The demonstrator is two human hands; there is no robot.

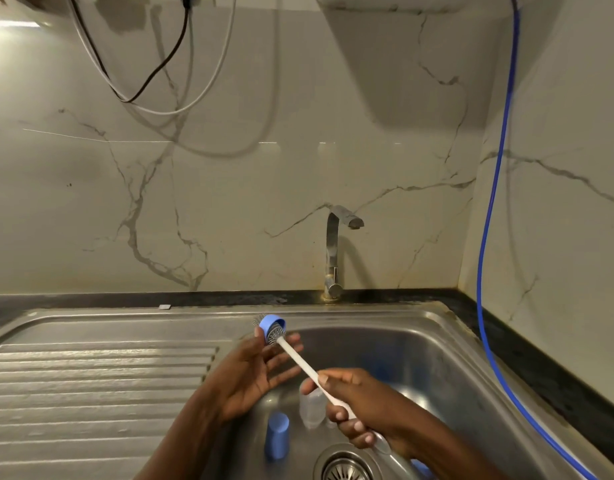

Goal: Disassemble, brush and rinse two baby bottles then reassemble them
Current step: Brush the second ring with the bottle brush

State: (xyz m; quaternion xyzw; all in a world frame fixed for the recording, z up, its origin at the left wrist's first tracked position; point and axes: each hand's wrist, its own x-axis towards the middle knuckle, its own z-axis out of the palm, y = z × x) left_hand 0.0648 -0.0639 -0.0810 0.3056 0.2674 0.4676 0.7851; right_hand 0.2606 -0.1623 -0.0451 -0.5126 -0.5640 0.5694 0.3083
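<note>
a: what's the sink [437, 358] like?
me: brushed steel with a dull sheen, and a ribbed draining board [91, 375]. the tap [333, 251] is shinier metal.
a: and the wall [229, 185]?
me: glossy, marble-veined tile. the counter [547, 372] is dark speckled stone.
a: the things you hold?
me: my brush [299, 359] has a smooth white plastic handle and grey bristles; the blue ring [269, 323] is smooth plastic. below, the bottle [312, 407] is clear plastic, the blue cap [277, 436] matt.

A home kitchen: a stainless steel sink [437, 341] with ribbed drainboard [91, 375], a tap [335, 251], dark counter edge, marble-patterned wall tiles [229, 185].
</note>
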